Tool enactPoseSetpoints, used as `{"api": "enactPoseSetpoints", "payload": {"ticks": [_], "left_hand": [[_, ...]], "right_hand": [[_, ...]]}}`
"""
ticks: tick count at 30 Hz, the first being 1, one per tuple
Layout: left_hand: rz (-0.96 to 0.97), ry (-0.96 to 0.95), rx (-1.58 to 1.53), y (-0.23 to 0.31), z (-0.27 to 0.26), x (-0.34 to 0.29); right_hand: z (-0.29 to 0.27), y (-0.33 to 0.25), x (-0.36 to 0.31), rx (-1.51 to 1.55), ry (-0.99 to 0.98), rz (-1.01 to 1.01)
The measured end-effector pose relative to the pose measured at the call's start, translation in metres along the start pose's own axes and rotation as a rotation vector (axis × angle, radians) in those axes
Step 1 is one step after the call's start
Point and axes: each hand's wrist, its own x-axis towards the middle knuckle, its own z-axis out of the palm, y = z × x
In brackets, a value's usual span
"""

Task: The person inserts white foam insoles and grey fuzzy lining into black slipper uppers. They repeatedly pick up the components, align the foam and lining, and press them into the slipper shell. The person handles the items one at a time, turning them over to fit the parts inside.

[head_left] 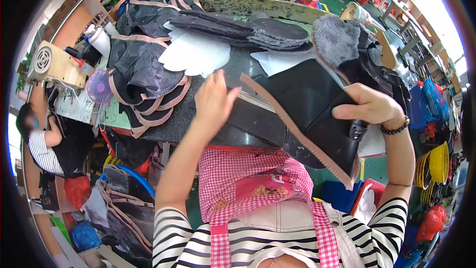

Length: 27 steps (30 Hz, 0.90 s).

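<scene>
My right hand (369, 104) grips a black leather boot upper (310, 99) by its right side, thumb on the outer face. The piece is held tilted above the bench's front edge, with a tan toothed strip running along its lower-left edge. My left hand (213, 100) is just left of the strip's upper end, thumb apart from the bent fingers, and nothing shows in it. White thin sheets (196, 53) lie just beyond my left hand. Behind them is a stack of dark flat insole-shaped pieces (243, 30).
A pile of dark uppers with tan edges (148, 69) covers the bench's left. Grey fleece-lined pieces (339, 39) lie at the right. A purple fan (99, 88) and a cream machine (57, 64) stand far left, near another seated person (47, 144). Yellow baskets (439, 163) stand right.
</scene>
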Motion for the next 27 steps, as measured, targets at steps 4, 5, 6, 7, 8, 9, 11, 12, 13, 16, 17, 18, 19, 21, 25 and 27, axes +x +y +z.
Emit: {"api": "enactPoseSetpoints", "payload": {"ticks": [4, 5, 6, 7, 8, 9, 11, 12, 13, 16, 17, 18, 19, 21, 25, 27], "left_hand": [[-0.067, -0.510, -0.001, -0.045, 0.017, 0.046], [-0.089, -0.599, -0.065, -0.045, 0.015, 0.051], [-0.335, -0.716, -0.324, -0.044, 0.011, 0.052], [-0.413, -0.699, -0.581, -0.038, -0.002, 0.046], [-0.481, -0.678, -0.845, -0.029, -0.016, 0.040], [-0.483, -0.712, -0.938, -0.019, -0.033, 0.033], [-0.482, -0.801, -1.126, 0.002, -0.059, 0.022], [-0.466, -0.809, -1.147, 0.009, -0.066, 0.015], [-0.451, -0.805, -1.165, 0.013, -0.074, 0.008], [-0.389, -0.815, -1.177, 0.012, -0.085, -0.009], [-0.395, -0.793, -1.185, 0.015, -0.089, -0.014], [-0.401, -0.772, -1.193, 0.017, -0.093, -0.019], [-0.398, -0.781, -1.186, 0.019, -0.098, -0.021], [-0.367, -0.814, -1.174, 0.022, -0.109, -0.024], [-0.281, -0.830, -1.314, 0.037, -0.123, -0.031], [-0.273, -0.859, -1.255, 0.039, -0.124, -0.030]], "right_hand": [[0.010, -0.008, 0.026, -0.134, -0.160, -0.049], [0.010, -0.004, 0.029, -0.233, -0.194, -0.051], [0.012, -0.006, 0.032, -0.285, -0.206, -0.101], [0.015, -0.008, 0.035, -0.276, -0.208, -0.151], [0.020, -0.015, 0.035, -0.267, -0.206, -0.194], [0.024, -0.021, 0.035, -0.319, -0.198, -0.182], [0.031, -0.020, 0.041, -0.373, -0.256, -0.194], [0.035, -0.019, 0.045, -0.399, -0.289, -0.202], [0.038, -0.019, 0.050, -0.417, -0.306, -0.221], [0.047, -0.018, 0.061, -0.321, -0.333, -0.207], [0.049, -0.016, 0.064, -0.290, -0.340, -0.214], [0.051, -0.014, 0.065, -0.259, -0.347, -0.220], [0.051, -0.013, 0.066, -0.230, -0.353, -0.224], [0.051, -0.016, 0.066, -0.239, -0.400, -0.187], [0.052, -0.018, 0.064, -0.156, -0.406, -0.199], [0.052, -0.018, 0.062, -0.142, -0.399, -0.204]]}}
